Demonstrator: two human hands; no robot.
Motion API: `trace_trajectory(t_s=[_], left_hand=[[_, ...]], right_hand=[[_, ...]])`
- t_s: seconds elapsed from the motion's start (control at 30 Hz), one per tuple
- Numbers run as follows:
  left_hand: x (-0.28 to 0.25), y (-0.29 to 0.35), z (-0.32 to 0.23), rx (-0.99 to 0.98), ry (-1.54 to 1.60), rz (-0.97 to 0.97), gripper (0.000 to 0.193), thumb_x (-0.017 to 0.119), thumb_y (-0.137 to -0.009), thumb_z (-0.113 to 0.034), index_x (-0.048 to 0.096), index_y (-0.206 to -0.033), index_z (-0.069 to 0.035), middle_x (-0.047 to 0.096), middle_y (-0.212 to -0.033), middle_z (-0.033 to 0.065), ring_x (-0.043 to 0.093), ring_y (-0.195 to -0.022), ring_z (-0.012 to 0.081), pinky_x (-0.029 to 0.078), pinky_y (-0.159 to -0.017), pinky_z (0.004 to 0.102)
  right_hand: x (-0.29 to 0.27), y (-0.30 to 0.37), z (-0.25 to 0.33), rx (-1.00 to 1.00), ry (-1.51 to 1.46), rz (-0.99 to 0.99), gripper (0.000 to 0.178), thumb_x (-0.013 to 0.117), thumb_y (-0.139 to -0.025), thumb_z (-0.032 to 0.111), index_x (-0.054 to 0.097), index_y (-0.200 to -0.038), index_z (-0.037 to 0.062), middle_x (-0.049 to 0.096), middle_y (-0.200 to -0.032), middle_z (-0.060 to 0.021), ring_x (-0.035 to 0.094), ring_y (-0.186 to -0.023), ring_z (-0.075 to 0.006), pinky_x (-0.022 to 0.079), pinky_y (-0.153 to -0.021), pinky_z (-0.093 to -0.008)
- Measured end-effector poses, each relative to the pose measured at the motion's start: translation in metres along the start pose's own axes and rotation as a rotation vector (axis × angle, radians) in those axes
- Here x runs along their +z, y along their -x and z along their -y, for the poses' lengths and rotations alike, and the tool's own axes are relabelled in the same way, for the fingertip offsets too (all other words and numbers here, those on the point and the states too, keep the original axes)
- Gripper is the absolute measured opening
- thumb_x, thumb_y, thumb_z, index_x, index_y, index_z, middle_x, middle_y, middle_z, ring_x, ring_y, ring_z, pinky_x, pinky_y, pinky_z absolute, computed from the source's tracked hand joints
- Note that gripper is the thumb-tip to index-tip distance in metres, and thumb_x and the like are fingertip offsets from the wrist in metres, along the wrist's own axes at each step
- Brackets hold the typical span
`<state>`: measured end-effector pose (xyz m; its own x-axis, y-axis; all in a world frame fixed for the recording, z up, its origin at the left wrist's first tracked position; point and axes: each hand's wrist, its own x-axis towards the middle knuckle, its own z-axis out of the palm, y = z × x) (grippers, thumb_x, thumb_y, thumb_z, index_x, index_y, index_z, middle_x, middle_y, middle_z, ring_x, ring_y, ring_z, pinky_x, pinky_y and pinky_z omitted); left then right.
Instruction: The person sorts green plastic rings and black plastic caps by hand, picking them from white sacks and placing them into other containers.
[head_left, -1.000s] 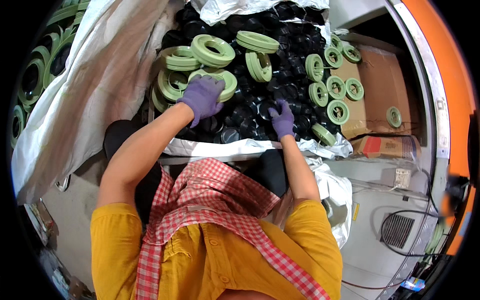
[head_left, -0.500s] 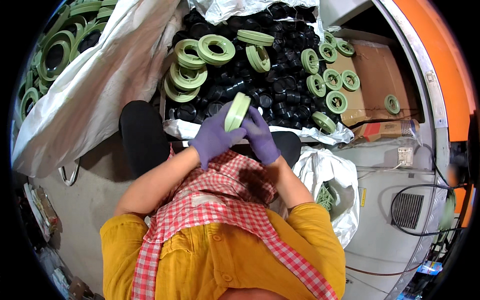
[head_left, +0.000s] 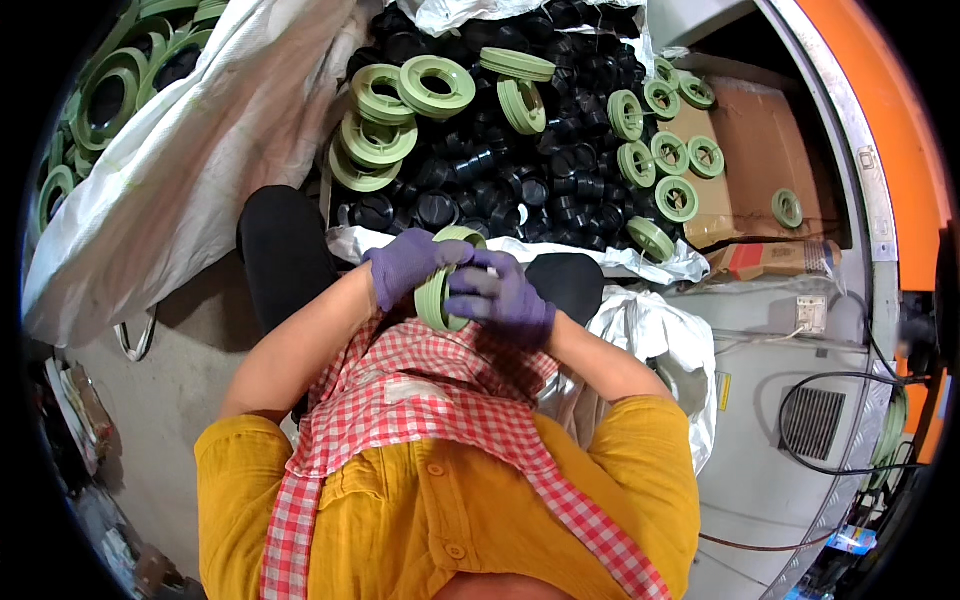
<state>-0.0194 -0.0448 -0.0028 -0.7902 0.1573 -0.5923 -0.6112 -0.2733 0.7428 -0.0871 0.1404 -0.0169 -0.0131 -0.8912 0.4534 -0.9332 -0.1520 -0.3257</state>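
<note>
Over my lap, a pale green plastic ring (head_left: 431, 303) is held tilted on edge between my two hands, both in purple gloves. My left hand (head_left: 405, 268) is closed on its upper left part, the fingers curled over the rim. From the other side my right hand (head_left: 510, 302) grips it, with fingers bent across the ring's face. The fingers cover much of the ring's middle. Just beyond lies a big heap of black plastic caps (head_left: 490, 185). Several green rings (head_left: 378, 138) rest on the heap's left part.
Smaller green spoked rings (head_left: 676, 199) lie to the right, several on a cardboard sheet (head_left: 760, 150). A white sack (head_left: 200, 170) with larger green rings (head_left: 105, 105) stands at left. Beside my right knee is another white bag (head_left: 690, 400). A grey machine panel with a cable (head_left: 785, 420) borders the right.
Both hands have drawn the ring down and nearer my lap, turning it. My right hand's fingers have moved across the ring's face.
</note>
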Motion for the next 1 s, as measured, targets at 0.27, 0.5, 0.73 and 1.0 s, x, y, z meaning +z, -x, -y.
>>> trace_trajectory(t_s=[0.27, 0.5, 0.73, 1.0], left_hand=[[0.016, -0.015, 0.037, 0.590, -0.424, -0.225, 0.065, 0.068, -0.074, -0.023, 0.043, -0.132, -0.009, 0.064, -0.098, 0.0142, 0.062, -0.085, 0.0185, 0.049, -0.075, 0.0301], [-0.030, -0.032, 0.020, 0.854, -0.985, 0.210, 0.022, 0.060, -0.079, -0.024, 0.064, -0.088, -0.004, 0.064, -0.079, 0.0070, 0.062, -0.072, 0.0132, 0.049, -0.065, 0.0267], [-0.022, -0.030, 0.022, 0.130, 0.017, 0.132, 0.035, 0.060, -0.081, -0.027, 0.062, -0.107, -0.004, 0.063, -0.093, 0.0039, 0.059, -0.083, 0.0111, 0.048, -0.073, 0.0259], [-0.018, -0.045, 0.040, 0.448, -0.090, -0.121, 0.048, 0.067, -0.078, -0.023, 0.053, -0.118, -0.002, 0.063, -0.096, 0.0068, 0.058, -0.084, 0.0122, 0.048, -0.075, 0.0271]], right_hand=[[0.013, 0.006, -0.013, 0.967, -1.542, -0.250, 0.042, 0.051, -0.091, 0.019, 0.039, -0.130, 0.0081, 0.055, -0.113, -0.0102, 0.057, -0.101, -0.0213, 0.048, -0.084, -0.0320], [0.010, 0.001, -0.010, 0.006, -0.202, -0.015, 0.028, 0.060, -0.070, 0.000, 0.056, -0.097, 0.0063, 0.056, -0.103, -0.0137, 0.054, -0.100, -0.0340, 0.048, -0.083, -0.0421], [0.016, -0.004, -0.001, 0.480, -0.345, -0.163, 0.035, 0.064, -0.079, 0.007, 0.050, -0.110, 0.0031, 0.056, -0.111, -0.0151, 0.059, -0.095, -0.0264, 0.048, -0.082, -0.0343], [0.040, -0.001, -0.027, 0.930, -0.839, -0.338, 0.058, 0.052, -0.090, 0.029, 0.025, -0.136, 0.0056, 0.055, -0.108, -0.0129, 0.056, -0.095, -0.0198, 0.047, -0.080, -0.0296]])
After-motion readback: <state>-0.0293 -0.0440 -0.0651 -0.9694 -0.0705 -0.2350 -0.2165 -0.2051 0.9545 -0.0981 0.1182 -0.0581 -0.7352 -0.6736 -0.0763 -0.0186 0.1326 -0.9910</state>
